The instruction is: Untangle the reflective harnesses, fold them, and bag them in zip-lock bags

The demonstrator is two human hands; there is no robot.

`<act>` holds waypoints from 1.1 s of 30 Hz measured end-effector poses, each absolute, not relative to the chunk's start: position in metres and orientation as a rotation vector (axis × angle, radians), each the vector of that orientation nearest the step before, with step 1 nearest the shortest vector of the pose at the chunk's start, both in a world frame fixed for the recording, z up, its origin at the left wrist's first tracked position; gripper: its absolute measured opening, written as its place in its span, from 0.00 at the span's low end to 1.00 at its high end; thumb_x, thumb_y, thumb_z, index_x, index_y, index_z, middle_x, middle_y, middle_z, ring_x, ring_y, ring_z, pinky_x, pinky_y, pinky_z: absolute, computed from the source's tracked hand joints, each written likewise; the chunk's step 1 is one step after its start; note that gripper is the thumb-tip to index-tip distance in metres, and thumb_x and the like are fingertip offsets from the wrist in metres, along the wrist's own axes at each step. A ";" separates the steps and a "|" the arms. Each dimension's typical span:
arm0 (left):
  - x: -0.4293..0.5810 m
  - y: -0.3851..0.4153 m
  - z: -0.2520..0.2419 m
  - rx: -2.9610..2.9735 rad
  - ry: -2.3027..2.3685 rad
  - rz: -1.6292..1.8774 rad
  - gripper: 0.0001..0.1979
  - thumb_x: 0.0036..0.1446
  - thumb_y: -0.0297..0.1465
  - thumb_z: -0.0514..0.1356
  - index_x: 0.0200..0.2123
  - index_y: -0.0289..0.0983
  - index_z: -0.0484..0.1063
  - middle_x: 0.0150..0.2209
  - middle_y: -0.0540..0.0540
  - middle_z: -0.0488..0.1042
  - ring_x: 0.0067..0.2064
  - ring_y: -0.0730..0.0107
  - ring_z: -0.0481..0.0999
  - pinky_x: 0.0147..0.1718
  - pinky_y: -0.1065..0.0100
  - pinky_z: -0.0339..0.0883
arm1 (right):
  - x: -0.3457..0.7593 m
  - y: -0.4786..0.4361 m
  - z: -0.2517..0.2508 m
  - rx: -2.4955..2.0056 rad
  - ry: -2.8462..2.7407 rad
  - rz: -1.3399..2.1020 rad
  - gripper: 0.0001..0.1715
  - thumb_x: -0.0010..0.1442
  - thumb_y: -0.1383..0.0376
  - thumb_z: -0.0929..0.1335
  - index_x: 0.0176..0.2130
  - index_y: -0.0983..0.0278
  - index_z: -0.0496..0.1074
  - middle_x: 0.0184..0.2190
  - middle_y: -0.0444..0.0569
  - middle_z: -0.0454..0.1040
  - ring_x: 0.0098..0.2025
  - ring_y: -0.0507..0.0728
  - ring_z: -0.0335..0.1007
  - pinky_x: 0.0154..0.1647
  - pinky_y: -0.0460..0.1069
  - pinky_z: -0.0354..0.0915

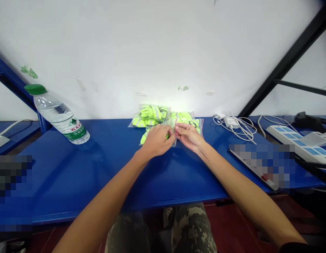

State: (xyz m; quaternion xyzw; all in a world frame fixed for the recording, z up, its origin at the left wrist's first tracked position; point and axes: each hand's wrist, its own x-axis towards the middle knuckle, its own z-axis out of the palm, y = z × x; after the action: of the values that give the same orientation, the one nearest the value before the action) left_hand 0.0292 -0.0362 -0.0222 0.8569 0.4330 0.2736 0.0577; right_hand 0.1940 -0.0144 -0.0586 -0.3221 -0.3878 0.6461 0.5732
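Both hands meet at the middle of the blue table, pinching the edge of a clear zip bag [173, 142] with a red seal line. Neon-yellow fabric shows inside it, mostly covered by my fingers. My left hand [158, 140] is closed on the bag from the left. On the other side my right hand [189, 136] grips the red-lined edge between thumb and fingers. Just behind them lie more bagged neon-yellow garments [149, 115] with silvery grey stripes, one bag [182, 115] partly hidden by my right hand.
A water bottle [70, 123] with a green cap stands on the left of the table [105, 175]. To the right are a tangled white cable with a charger [231, 122], a blurred flat device [260, 168] and a white power strip [299, 140]. A white wall rises behind.
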 end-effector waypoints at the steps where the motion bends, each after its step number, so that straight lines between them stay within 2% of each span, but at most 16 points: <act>1: 0.029 -0.037 -0.022 2.619 1.325 0.819 0.12 0.62 0.32 0.52 0.27 0.39 0.67 0.28 0.48 0.73 0.35 0.64 0.70 0.34 0.63 0.59 | 0.194 -0.015 -0.059 -0.760 -0.917 1.509 0.23 0.36 0.65 0.82 0.32 0.63 0.74 0.24 0.42 0.75 0.28 0.49 0.70 0.36 0.47 0.68; 5: 0.031 -0.039 -0.027 2.667 1.383 0.773 0.16 0.63 0.42 0.53 0.27 0.39 0.68 0.29 0.47 0.74 0.36 0.60 0.71 0.34 0.61 0.59 | 0.192 -0.017 -0.059 -0.760 -0.995 1.518 0.21 0.37 0.63 0.81 0.33 0.65 0.77 0.26 0.44 0.77 0.30 0.51 0.72 0.35 0.48 0.67; 10: 0.031 -0.037 -0.033 2.727 1.399 0.679 0.14 0.64 0.34 0.50 0.27 0.39 0.68 0.29 0.46 0.74 0.37 0.59 0.71 0.33 0.61 0.56 | 0.194 -0.019 -0.061 -0.807 -1.127 1.518 0.21 0.41 0.60 0.80 0.36 0.64 0.80 0.28 0.46 0.78 0.30 0.51 0.71 0.34 0.48 0.66; 15: 0.034 -0.037 -0.034 2.626 1.501 0.724 0.15 0.61 0.34 0.52 0.23 0.39 0.68 0.26 0.46 0.74 0.36 0.59 0.71 0.33 0.61 0.57 | 0.195 -0.019 -0.065 -0.860 -1.237 1.517 0.21 0.46 0.58 0.76 0.41 0.64 0.79 0.23 0.42 0.73 0.25 0.50 0.66 0.30 0.48 0.64; 18: 0.035 -0.034 -0.038 2.584 1.544 0.843 0.14 0.59 0.34 0.54 0.21 0.39 0.66 0.25 0.47 0.73 0.34 0.62 0.71 0.33 0.62 0.57 | 0.194 -0.018 -0.067 -0.964 -1.345 1.435 0.21 0.50 0.57 0.73 0.43 0.65 0.77 0.19 0.39 0.69 0.21 0.49 0.61 0.25 0.47 0.61; 20: 0.033 -0.032 -0.042 2.540 1.554 0.979 0.12 0.57 0.33 0.55 0.21 0.39 0.65 0.24 0.48 0.72 0.32 0.65 0.70 0.32 0.63 0.57 | 0.195 -0.019 -0.066 -1.074 -1.481 1.302 0.17 0.51 0.60 0.71 0.40 0.66 0.76 0.17 0.38 0.68 0.19 0.48 0.60 0.23 0.45 0.59; 23: 0.030 -0.029 -0.046 2.461 1.557 1.183 0.11 0.55 0.31 0.56 0.21 0.39 0.64 0.23 0.49 0.70 0.29 0.69 0.68 0.31 0.66 0.58 | 0.197 -0.020 -0.062 -1.225 -1.703 1.091 0.12 0.47 0.66 0.70 0.35 0.67 0.75 0.15 0.36 0.66 0.18 0.47 0.58 0.21 0.44 0.54; 25: 0.030 -0.031 -0.047 2.417 1.554 1.304 0.10 0.55 0.30 0.55 0.22 0.39 0.64 0.23 0.50 0.68 0.28 0.70 0.67 0.31 0.67 0.59 | 0.198 -0.021 -0.060 -1.284 -1.757 1.029 0.12 0.45 0.68 0.71 0.35 0.67 0.75 0.14 0.36 0.64 0.17 0.46 0.55 0.20 0.43 0.52; 28: 0.033 -0.036 -0.045 2.362 1.512 1.438 0.10 0.57 0.30 0.54 0.23 0.38 0.64 0.24 0.49 0.68 0.29 0.71 0.67 0.34 0.67 0.61 | 0.197 -0.023 -0.058 -1.273 -1.604 1.157 0.13 0.50 0.59 0.73 0.33 0.66 0.74 0.14 0.38 0.66 0.15 0.46 0.53 0.16 0.44 0.48; 30: 0.033 -0.038 -0.043 2.317 1.409 1.415 0.10 0.58 0.31 0.54 0.24 0.38 0.64 0.25 0.50 0.69 0.30 0.71 0.68 0.34 0.68 0.63 | 0.196 -0.025 -0.058 -1.248 -1.540 1.315 0.20 0.53 0.51 0.71 0.29 0.65 0.72 0.16 0.42 0.68 0.13 0.47 0.54 0.13 0.45 0.47; 33: 0.021 -0.032 -0.042 2.218 1.296 1.332 0.11 0.62 0.31 0.50 0.29 0.38 0.68 0.30 0.48 0.74 0.34 0.70 0.73 0.38 0.70 0.67 | 0.191 -0.027 -0.061 -1.290 -1.653 1.326 0.22 0.51 0.49 0.73 0.27 0.65 0.71 0.14 0.42 0.67 0.12 0.47 0.54 0.12 0.44 0.46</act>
State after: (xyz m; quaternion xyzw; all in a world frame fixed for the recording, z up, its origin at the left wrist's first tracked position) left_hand 0.0215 -0.0323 -0.0419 0.7606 0.4445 0.4569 0.1235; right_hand 0.1907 -0.0273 -0.0609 -0.4920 -0.6302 0.5055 0.3243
